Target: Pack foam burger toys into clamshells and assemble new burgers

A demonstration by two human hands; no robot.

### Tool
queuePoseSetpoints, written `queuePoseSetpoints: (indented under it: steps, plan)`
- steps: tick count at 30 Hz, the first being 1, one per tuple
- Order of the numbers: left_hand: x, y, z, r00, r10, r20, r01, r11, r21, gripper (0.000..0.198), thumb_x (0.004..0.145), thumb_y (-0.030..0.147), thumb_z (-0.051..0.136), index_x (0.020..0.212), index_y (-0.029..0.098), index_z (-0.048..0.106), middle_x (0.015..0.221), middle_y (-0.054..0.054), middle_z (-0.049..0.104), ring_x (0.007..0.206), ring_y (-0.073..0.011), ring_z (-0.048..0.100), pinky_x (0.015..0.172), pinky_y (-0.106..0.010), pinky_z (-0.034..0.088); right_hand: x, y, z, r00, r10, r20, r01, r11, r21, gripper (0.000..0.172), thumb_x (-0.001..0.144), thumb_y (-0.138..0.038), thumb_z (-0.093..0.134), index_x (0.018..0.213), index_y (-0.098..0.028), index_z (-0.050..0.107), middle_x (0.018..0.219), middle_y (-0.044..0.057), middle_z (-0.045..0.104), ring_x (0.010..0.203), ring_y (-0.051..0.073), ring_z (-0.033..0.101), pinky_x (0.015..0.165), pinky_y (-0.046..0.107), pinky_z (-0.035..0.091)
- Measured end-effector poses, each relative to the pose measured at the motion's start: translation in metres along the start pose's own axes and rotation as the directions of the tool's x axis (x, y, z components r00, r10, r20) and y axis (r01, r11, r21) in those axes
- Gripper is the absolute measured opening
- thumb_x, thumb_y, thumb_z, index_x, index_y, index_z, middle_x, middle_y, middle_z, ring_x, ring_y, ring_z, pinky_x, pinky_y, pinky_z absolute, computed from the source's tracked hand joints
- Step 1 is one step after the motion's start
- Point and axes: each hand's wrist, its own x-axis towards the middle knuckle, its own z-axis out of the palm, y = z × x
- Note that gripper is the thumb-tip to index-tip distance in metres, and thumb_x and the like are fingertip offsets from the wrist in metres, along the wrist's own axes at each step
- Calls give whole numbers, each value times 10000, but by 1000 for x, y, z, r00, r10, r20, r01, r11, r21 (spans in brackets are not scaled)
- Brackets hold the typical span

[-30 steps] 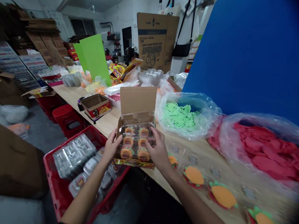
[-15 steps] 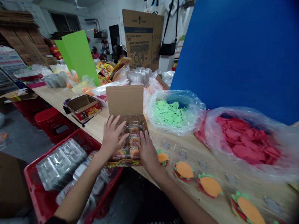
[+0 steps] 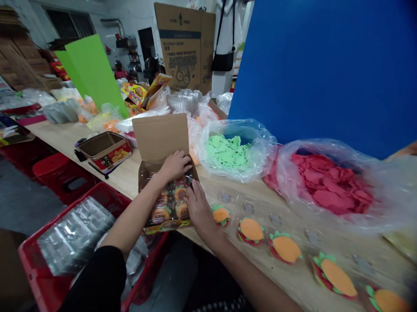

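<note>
Left hand (image 3: 174,165) has moved from the left of the box (image 3: 169,227) to its far end, by the raised lid (image 3: 161,136).
It bends over the packed burgers (image 3: 160,213); whether it grips any, I cannot tell. Right hand (image 3: 201,212) lies, fingers extended, over the box's right side, its grip also unclear. The box stands at the table's (image 3: 131,174) near edge; 5 more burgers (image 3: 251,230) run along that edge to its right.

The left fingers (image 3: 182,161) lie over burger pieces (image 3: 160,213) in an open carton (image 3: 162,134) on the worktop (image 3: 131,182); the right fingers (image 3: 196,193) are at its three o'clock side. From the carton, green pieces (image 3: 228,151) sit at two, a red crate (image 3: 31,277) at eight.
</note>
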Motion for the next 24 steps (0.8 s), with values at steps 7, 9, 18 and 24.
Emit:
queuePoseSetpoints:
  steps: [7,9,18,24]
  plan:
    - [-5,-4,17,979,-199,-41,172,920,-351,197,818,291,424,801,176,583,875,-85,543,885,-209,481,780,-320,365,-3,3,-24,948,-259,186,255,966,44,495,851,-448,400,1251,-158,428,1354,111,367,1290,257,219,1038,543,101]
    - [-5,-6,20,973,-229,-40,193,891,-411,197,806,305,445,798,175,593,868,-80,563,868,-204,495,778,-320,368,-1,5,-28,936,-264,233,261,964,44,539,830,-488,418,1261,-165,420,1347,117,378,1283,260,236,1032,532,115]
    - [-6,-18,28,950,-301,82,254,592,-765,350,767,392,477,893,89,598,771,-53,627,682,-129,546,654,-255,433,4,16,-35,886,-339,318,348,937,29,428,830,-431,458,1209,-234,474,1352,105,372,1261,258,274,1019,491,147]
    - [-4,-24,35,944,-306,120,261,477,-840,346,684,381,588,880,97,619,766,-47,628,662,-116,533,673,-263,431,9,17,-30,883,-329,335,345,938,12,385,831,-329,495,1205,-242,470,1364,93,352,1279,244,244,1037,472,140]
